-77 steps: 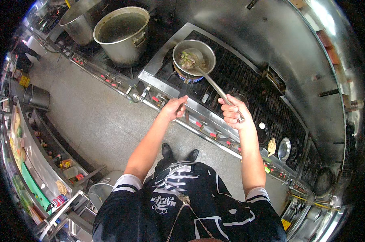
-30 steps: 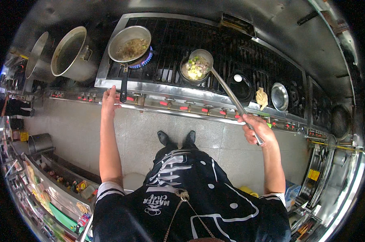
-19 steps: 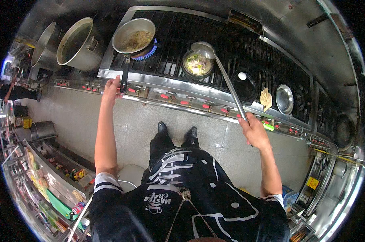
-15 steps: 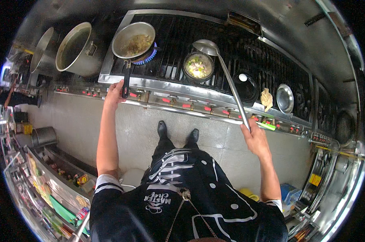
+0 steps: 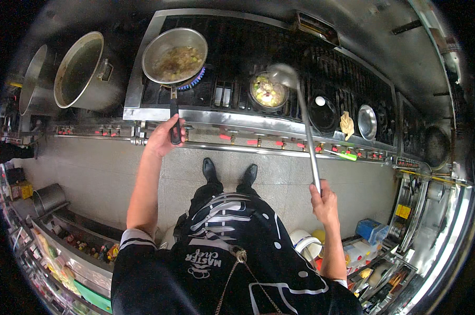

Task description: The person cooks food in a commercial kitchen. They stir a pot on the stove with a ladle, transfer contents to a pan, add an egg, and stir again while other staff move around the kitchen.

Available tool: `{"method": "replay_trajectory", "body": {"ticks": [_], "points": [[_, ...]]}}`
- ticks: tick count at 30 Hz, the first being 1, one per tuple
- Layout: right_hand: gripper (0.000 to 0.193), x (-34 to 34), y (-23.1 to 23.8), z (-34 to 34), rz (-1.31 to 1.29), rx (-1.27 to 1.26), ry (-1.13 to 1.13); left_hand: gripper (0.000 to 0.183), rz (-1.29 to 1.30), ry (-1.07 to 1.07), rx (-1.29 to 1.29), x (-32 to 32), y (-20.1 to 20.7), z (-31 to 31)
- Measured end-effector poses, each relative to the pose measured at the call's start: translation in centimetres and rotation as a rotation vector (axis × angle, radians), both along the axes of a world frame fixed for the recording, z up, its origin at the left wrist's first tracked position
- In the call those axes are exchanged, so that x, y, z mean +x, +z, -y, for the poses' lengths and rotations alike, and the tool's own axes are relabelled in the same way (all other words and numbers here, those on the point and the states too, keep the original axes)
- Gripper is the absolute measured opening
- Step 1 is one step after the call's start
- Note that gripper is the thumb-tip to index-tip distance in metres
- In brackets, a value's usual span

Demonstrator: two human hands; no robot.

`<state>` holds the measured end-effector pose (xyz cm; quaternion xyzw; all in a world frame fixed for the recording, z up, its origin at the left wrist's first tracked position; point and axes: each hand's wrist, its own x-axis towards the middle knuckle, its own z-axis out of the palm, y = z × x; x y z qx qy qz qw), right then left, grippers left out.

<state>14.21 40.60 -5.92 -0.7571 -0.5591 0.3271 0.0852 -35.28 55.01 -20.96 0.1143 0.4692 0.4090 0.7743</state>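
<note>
My left hand (image 5: 165, 137) is closed around the black handle of a metal saucepan (image 5: 150, 52), which sits over a lit blue flame at the stove's left. Browned, chunky food in a little liquid lies in the pan. Closed on the end of a long steel ladle (image 5: 308, 131), my right hand (image 5: 325, 202) is out in front of the stove. The ladle's bowl, smeared by motion, is over the right edge of a small round pan (image 5: 252, 98) of pale and green chopped food. Whether the ladle touches it, I cannot tell.
Large pots (image 5: 98, 79) stand left of the stove. Along its right side are a white egg-like thing (image 5: 320, 101) on a dark round pan, a crumpled tan cloth (image 5: 346, 125) and a metal bowl (image 5: 367, 122). A rail (image 5: 237, 148) and red valve handles run along the front.
My left hand has gone from beside the saucepan handle to gripping it. My right hand has drawn back toward me, still holding the ladle. The whole view has shifted slightly.
</note>
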Motion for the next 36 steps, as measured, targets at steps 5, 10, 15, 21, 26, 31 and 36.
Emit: {"method": "replay_trajectory", "body": {"ticks": [5,10,15,21,26,31,36], "points": [[0.027,-3.6,4.1,-1.5,-0.531,-0.048,-0.251,0.037,0.289,0.064,-0.036,0.8,-1.0,0.1],[0.026,-10.1,4.0,-6.4,-0.783,-0.094,-0.114,0.045,0.183,0.173,0.036,2.3,-2.4,0.7],[0.033,-17.6,-0.6,-13.1,-0.043,0.349,0.485,0.045,0.009,0.158,0.012,2.9,-4.1,1.6],[0.03,-21.3,-4.8,-18.1,0.255,0.368,0.602,0.042,-0.142,0.201,0.102,3.4,-4.9,2.7],[0.026,-19.9,-7.0,-19.3,0.393,0.495,0.793,0.041,-0.115,0.166,0.115,2.5,-5.0,3.1],[0.029,-13.9,-3.3,-20.6,0.548,0.405,0.982,0.044,-0.066,0.164,0.07,1.9,-5.5,3.0],[0.026,-12.3,0.7,-19.9,0.429,0.442,0.856,0.037,-0.084,0.177,0.068,2.4,-5.3,3.2]]}}
